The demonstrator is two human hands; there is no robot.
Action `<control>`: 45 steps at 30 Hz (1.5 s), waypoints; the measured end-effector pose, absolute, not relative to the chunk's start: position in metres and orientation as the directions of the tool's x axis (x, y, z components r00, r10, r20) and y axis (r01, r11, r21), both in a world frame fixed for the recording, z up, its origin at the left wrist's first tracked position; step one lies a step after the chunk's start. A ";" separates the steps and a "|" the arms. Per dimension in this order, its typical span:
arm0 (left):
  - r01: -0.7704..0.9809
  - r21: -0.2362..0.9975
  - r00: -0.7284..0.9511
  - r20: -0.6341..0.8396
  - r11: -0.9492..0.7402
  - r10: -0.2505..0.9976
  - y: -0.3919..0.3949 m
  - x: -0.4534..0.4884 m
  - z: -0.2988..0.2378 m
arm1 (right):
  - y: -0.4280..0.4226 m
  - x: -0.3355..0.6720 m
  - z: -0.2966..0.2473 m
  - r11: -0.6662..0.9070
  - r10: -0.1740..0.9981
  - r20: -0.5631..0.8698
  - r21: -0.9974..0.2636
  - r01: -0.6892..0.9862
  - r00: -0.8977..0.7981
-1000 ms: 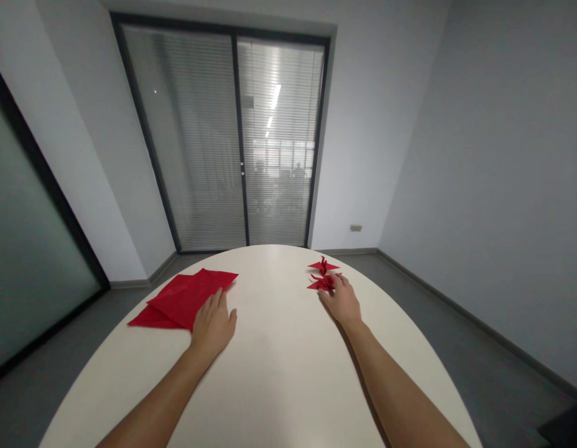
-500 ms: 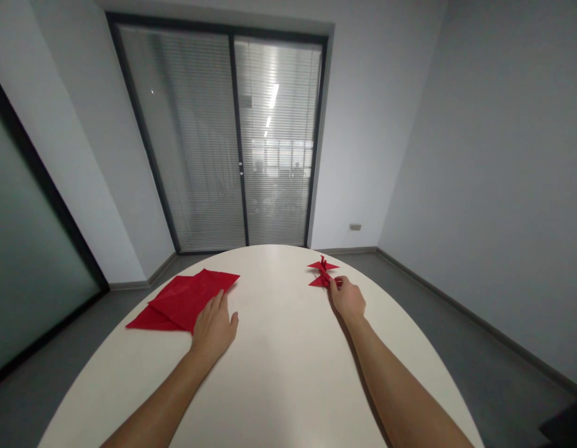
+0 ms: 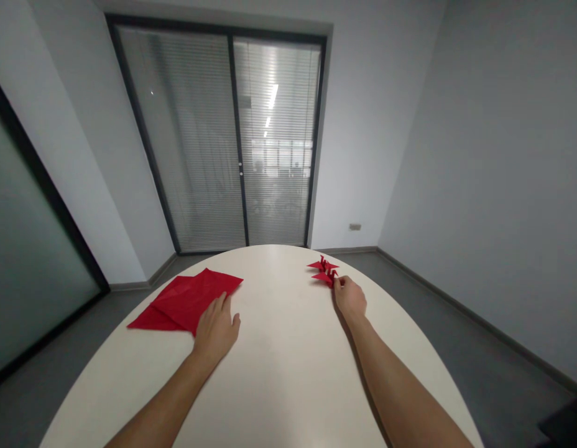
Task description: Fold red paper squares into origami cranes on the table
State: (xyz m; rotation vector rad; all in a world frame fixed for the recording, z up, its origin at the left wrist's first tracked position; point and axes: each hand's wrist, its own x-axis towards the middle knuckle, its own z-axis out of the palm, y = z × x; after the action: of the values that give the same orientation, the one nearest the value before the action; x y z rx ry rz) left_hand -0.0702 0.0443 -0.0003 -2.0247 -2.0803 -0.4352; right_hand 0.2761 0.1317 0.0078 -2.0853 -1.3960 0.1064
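Note:
My left hand (image 3: 216, 328) lies flat on the white oval table (image 3: 283, 367), fingers spread, its fingertips touching the near edge of a stack of red paper sheets (image 3: 188, 298). My right hand (image 3: 349, 297) reaches to the far right of the table, its fingers pinched on a folded red paper crane (image 3: 327, 278). A second red paper crane (image 3: 323, 264) sits just beyond it, close to the table's far edge.
The table's rounded far edge lies just past the cranes. Behind it stand glass sliding doors with blinds (image 3: 232, 143). A glass partition (image 3: 22, 261) runs along the left, a plain wall on the right. Grey floor surrounds the table.
My right hand has pushed the nearer crane farther away, up against the second crane, and its fingers have closed on it. My left hand has stayed on the red sheets.

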 end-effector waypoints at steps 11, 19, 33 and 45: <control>0.999 0.036 -0.043 0.310 0.033 0.950 0.045 -0.069 -0.001 | 0.126 0.277 0.010 -0.076 0.862 0.373 -0.575 0.815 0.343; 1.000 0.025 -0.024 0.307 0.017 0.951 0.045 -0.069 0.000 | 0.130 0.278 0.006 0.004 0.868 0.391 -0.623 0.782 0.307; 1.000 0.004 -0.031 0.270 0.031 0.962 0.044 -0.066 0.003 | 0.133 0.274 0.004 -0.066 0.874 0.314 -0.681 0.729 0.372; 0.999 0.023 -0.036 0.272 0.031 0.962 0.044 -0.065 0.000 | 0.136 0.280 -0.002 -0.069 0.867 0.319 -0.685 0.725 0.384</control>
State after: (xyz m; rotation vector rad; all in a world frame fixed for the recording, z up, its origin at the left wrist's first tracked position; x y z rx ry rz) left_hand -0.0654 0.0435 0.0001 -2.0460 -2.1167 -0.3092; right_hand 0.2803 0.1360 -0.0022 -1.8312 -1.3831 0.2202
